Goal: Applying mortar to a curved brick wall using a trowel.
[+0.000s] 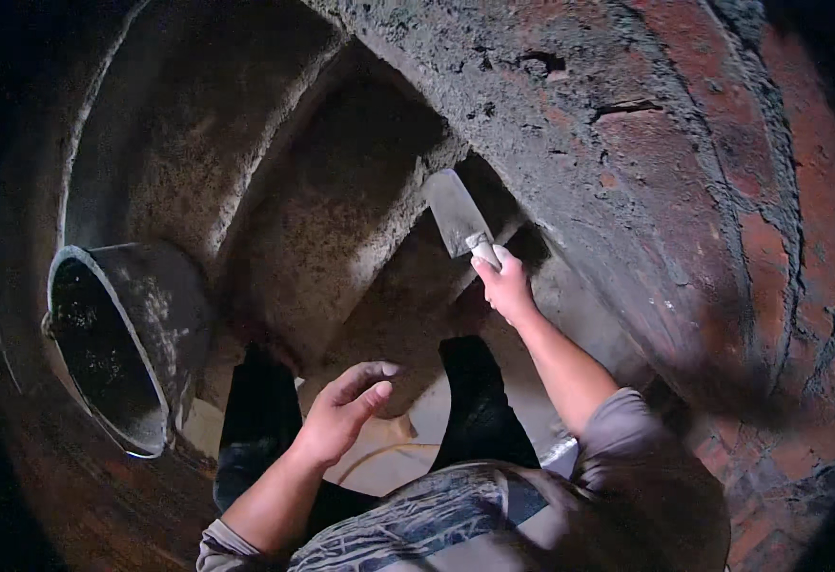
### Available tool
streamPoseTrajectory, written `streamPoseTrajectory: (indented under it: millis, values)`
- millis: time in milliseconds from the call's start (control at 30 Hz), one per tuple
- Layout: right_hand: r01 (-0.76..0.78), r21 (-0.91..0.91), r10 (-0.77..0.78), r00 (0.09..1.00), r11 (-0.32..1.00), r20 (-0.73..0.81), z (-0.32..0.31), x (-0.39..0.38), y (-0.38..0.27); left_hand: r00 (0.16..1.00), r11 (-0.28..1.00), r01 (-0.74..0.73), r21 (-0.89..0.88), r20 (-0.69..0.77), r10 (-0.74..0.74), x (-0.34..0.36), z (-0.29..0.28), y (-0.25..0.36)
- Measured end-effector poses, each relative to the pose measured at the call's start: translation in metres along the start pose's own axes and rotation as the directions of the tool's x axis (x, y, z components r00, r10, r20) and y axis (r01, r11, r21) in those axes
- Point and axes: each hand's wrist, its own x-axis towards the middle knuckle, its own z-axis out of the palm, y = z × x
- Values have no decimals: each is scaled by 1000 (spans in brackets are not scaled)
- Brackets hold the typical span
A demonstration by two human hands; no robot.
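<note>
My right hand (506, 284) is closed around the pale handle of a trowel (458, 212). Its flat grey blade points up and away, close to the mortar-smeared brick wall (570, 162) on the right but seemingly apart from it. In front of my body, my left hand (346, 410) hangs in the air with nothing in it, thumb and fingers apart. To the left stands a bucket (174, 305) with a pale rim, tilted in view, holding dark material that I cannot make out well.
Concrete stair steps (284, 124) with pale worn edges run across the far side and middle. Exposed red brick with mortar joints (780, 267) curves down the right. Below my hands are my dark-trousered legs (479, 400) and a pale floor patch with a thin curved cord or hose (365, 458).
</note>
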Motion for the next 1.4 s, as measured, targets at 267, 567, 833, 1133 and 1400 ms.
streamPoseTrajectory:
  millis: [267,567,833,1133,1400]
  values:
    - [121,-308,-153,985,944,-80,26,-25,19,999,999,-33,19,23,32,-2,5,0]
    - [103,-182,-111,993,978,-35,36,7,-33,996,995,-82,62,25,81,-4,-1,2]
    - [130,-218,-156,982,967,-103,-2,-1,-4,998,998,-53,20,42,52,-9,0,0]
    - [103,-378,-110,994,920,3,1,2,-44,996,992,-89,93,27,87,-10,-3,-7]
    - [52,-330,-96,988,943,-119,-22,41,-29,996,993,-82,84,29,80,-9,7,0]
